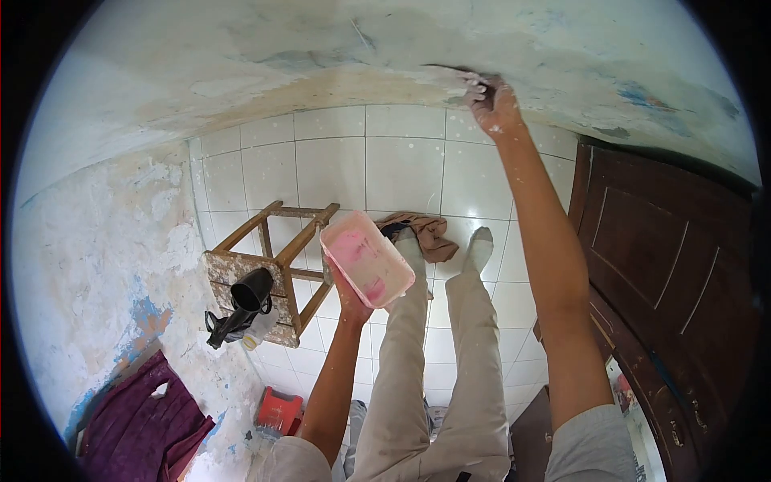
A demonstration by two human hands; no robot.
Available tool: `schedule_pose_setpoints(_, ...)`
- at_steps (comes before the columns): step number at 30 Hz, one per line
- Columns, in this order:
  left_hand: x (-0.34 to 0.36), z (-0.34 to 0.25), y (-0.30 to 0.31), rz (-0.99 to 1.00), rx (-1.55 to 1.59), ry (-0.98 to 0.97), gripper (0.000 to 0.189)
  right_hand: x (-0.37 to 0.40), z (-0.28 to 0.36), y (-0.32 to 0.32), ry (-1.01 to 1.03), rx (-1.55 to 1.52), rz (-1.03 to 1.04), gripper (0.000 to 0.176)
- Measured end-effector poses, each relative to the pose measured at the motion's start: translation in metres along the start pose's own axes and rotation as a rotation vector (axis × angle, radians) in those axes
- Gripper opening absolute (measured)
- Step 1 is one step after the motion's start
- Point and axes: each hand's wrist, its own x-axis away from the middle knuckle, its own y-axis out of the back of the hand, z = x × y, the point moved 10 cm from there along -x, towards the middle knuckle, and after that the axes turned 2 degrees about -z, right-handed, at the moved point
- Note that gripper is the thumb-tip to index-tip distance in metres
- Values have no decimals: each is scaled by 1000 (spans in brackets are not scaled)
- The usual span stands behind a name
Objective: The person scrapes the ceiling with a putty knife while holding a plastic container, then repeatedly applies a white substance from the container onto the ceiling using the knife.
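My left hand (pixel 352 299) is closed around the near side of a pink-white plastic tub (pixel 393 277), tilted so its inside shows. Pink and whitish paste smears its bottom. Far up and to the right, my right hand (pixel 499 108), flecked with white, grips a putty knife (pixel 454 70). Its thin dark blade lies nearly flat against the patchy wall (pixel 361 48); most of the handle is hidden in my fingers. Around the blade the wall has pale filler patches and grey stains.
A paint-spattered wooden stool (pixel 277 265) at left carries a black cup-like container (pixel 251 291) and a bag. Brown cloth (pixel 434 237) lies by my feet on white tiles (pixel 401 169). A dark wooden door (pixel 658 233) stands right; purple cloth (pixel 140 418) and a red plastic item (pixel 279 411) are lower left.
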Motion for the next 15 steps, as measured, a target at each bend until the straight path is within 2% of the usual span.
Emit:
schedule_pose_setpoints(3,1,2,1,10,-1,1,79,52,29,-13,145,-96,47,19)
schedule_pose_setpoints(6,1,3,0,25,-3,-7,79,90,29,15,123,-314,174,20)
schedule_pose_setpoints(9,-1,3,-3,47,-23,-25,79,95,8,42,80,-335,417,20)
schedule_pose_setpoints(12,-2,2,-10,66,-41,-43,80,63,-32,75,136,122,-108,22)
schedule_pose_setpoints(15,4,4,-20,61,-51,-25,78,26,-59,72,73,375,-94,27)
